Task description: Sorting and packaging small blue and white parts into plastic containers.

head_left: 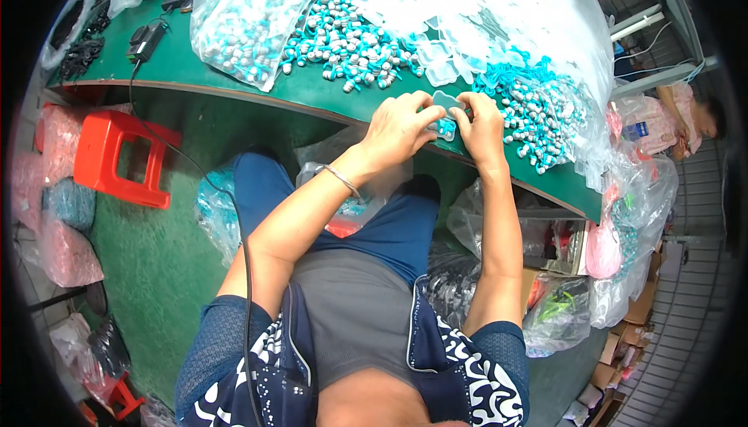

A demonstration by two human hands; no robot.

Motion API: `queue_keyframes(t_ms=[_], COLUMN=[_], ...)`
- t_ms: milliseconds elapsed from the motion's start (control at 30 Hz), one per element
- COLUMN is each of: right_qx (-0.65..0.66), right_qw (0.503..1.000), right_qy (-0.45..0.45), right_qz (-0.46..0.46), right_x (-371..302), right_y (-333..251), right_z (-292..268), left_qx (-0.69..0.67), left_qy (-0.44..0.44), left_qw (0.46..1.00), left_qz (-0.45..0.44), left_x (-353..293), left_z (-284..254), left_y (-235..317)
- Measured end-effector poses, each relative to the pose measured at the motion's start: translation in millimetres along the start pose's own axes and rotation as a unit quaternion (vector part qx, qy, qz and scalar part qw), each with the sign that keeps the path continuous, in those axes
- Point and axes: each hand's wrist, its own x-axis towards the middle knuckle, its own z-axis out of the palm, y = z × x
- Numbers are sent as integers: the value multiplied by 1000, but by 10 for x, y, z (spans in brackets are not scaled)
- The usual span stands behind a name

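At the near edge of the green table, my left hand (396,127) and my right hand (481,129) hold a small see-through plastic case (446,100) between them. Its lid stands up, and something teal shows inside, partly covered by my fingers. The fingers of both hands are bent and pinched at the case's sides. Just right of my right hand lies a heap of small teal pieces with grey-and-white ends (538,115), which look like corded earplugs. Beyond my hands are loose see-through cases (442,70), and farther left another pile of the same plugs (354,45).
A plastic bag of plugs (241,29) lies on the table (312,93). A black adapter (146,40) trails a cable down past my left arm. A red stool (128,158) stands on the floor at left. Filled bags (557,314) sit at right, where another person (670,119) is visible.
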Motion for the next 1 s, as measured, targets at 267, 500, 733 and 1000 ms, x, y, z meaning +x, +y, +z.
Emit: queue_keyframes(t_ms=[267, 500, 733, 1000], right_qx=[-8, 43, 85, 169], right_qw=[997, 993, 994, 986], right_qy=[56, 70, 15, -9], right_qz=[-49, -80, -72, 0], right_x=[-91, -223, -416, -364], right_y=[-37, -157, -202, -202], right_z=[27, -2, -31, 64], left_qx=[-11, -21, -23, -72], left_qy=[1, 13, -43, -52], left_qw=[998, 1000, 998, 996], left_qz=[55, -8, 33, 22], left_x=[-53, -16, 35, 19], left_z=[32, -27, -27, -78], left_y=[-80, 28, -79, -207])
